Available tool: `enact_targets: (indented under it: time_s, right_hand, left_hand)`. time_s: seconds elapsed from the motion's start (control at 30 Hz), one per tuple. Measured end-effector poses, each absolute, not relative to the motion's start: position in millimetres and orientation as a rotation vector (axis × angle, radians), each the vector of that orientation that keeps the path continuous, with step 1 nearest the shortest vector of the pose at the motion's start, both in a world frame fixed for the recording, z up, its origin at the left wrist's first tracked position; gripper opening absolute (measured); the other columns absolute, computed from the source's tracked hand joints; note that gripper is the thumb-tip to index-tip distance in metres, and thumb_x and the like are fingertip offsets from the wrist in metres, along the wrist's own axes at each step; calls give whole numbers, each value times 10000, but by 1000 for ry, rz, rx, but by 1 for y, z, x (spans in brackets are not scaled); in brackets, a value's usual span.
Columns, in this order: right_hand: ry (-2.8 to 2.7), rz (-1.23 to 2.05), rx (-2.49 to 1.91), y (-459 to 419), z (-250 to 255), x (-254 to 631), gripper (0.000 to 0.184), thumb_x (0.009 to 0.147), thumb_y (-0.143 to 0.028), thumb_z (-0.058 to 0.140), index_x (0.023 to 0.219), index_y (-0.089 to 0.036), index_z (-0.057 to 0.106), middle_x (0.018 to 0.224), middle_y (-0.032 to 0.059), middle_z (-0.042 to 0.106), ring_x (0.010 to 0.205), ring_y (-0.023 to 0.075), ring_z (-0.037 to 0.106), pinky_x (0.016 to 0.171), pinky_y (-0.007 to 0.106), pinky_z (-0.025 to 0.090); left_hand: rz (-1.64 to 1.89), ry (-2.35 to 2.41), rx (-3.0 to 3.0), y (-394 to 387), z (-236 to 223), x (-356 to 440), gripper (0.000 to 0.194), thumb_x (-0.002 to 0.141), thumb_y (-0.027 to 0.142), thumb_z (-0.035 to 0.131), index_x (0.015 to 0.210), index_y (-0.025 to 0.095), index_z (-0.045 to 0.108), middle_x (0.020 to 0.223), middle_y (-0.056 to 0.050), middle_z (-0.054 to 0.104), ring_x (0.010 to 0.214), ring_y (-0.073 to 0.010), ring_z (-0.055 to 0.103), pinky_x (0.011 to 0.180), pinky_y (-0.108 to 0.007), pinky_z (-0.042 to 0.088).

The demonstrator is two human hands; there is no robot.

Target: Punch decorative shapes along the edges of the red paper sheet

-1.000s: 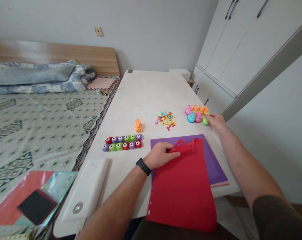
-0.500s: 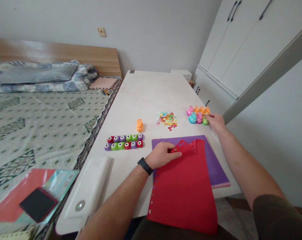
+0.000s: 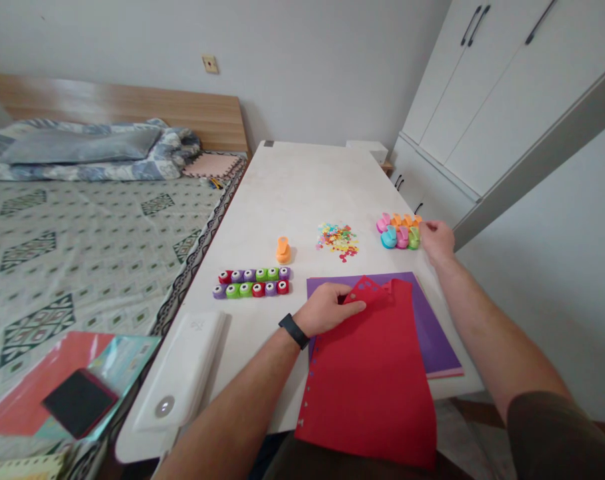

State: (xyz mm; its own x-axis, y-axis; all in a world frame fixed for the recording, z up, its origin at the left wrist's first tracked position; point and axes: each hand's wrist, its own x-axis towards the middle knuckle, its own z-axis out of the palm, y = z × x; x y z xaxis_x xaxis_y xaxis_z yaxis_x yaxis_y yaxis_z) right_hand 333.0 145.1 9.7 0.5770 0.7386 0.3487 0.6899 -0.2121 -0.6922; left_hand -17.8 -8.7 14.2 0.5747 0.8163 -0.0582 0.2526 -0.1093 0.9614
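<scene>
My left hand (image 3: 332, 310) pinches the upper left part of a red sheet of paper (image 3: 369, 373), whose folded top corner and left edge carry small punched holes. The sheet hangs over the table's front edge toward my lap. Under it lies a purple sheet (image 3: 435, 343). At the right, my right hand (image 3: 438, 241) is loosely curled beside a cluster of craft punches, close to an orange punch (image 3: 418, 221) and a green punch (image 3: 413, 239). I see nothing in its fingers, which are partly hidden. Pink punches (image 3: 402, 238) and a blue punch (image 3: 389, 238) stand alongside.
Colourful paper cutouts (image 3: 338, 240) lie mid-table. A lone orange punch (image 3: 283, 251) stands left of them, behind two rows of small punches (image 3: 252, 283). A white device (image 3: 182, 373) lies at the table's left edge. On the bed are a phone (image 3: 79, 402) and plastic packets (image 3: 127, 353).
My right hand has drawn back slightly from the green punch, its fingers now more curled. My left hand still holds the red paper. The view has shifted a little.
</scene>
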Motion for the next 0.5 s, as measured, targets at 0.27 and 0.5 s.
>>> enact_targets:
  time_s: [0.27, 0.5]
  right_hand:
    - [-1620, 239, -1426, 136, 60, 218, 335, 879, -423, 629, 1105, -182, 688, 1071, 111, 735, 929, 227, 669, 887, 397, 525]
    - [-2249, 580, -1375, 127, 70, 90, 477, 869, -488, 689, 1206, -150, 697, 1156, 138, 737, 996, 245, 693, 903, 364, 517]
  left_hand:
    - [741, 981, 1705, -7, 15, -17, 344, 936, 477, 556, 804, 165, 615, 724, 13, 577, 660, -121, 481, 584, -226, 355]
    - [787, 1060, 1691, -6, 12, -15, 344, 931, 476, 553, 834, 159, 646, 703, 7, 600, 630, -125, 492, 568, -233, 362]
